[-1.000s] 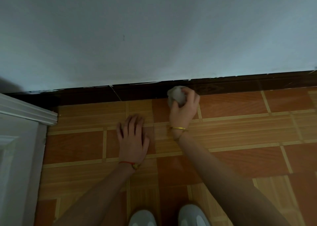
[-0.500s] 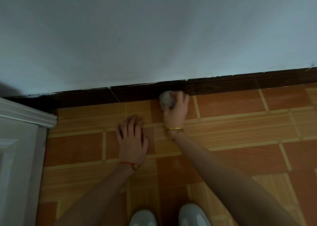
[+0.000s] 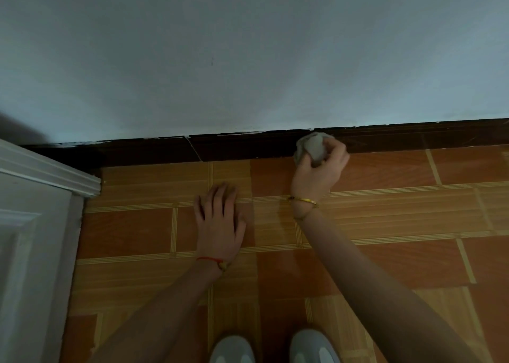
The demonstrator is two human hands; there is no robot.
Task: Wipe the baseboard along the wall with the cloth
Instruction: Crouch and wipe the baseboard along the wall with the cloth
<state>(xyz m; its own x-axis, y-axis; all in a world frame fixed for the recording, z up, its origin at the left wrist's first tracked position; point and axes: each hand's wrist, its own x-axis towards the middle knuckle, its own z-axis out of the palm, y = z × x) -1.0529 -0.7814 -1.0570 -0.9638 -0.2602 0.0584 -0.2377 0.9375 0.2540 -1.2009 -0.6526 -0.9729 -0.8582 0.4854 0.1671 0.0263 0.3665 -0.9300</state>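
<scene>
A dark brown baseboard [image 3: 242, 147] runs along the foot of the pale wall [image 3: 248, 59]. My right hand [image 3: 319, 169] grips a crumpled grey cloth [image 3: 312, 146] and holds it against the baseboard, right of centre. My left hand [image 3: 220, 225] rests flat on the tiled floor, fingers spread, palm down, a little short of the baseboard.
A white door frame and door [image 3: 35, 225] stand at the left edge. Orange and wood-pattern floor tiles [image 3: 399, 225] stretch to the right. The tips of two pale shoes [image 3: 272, 347] show at the bottom, between my arms.
My right hand with the cloth slid left along the baseboard, then back to the right, and now sits a little higher on it. My left hand has stayed flat on the floor.
</scene>
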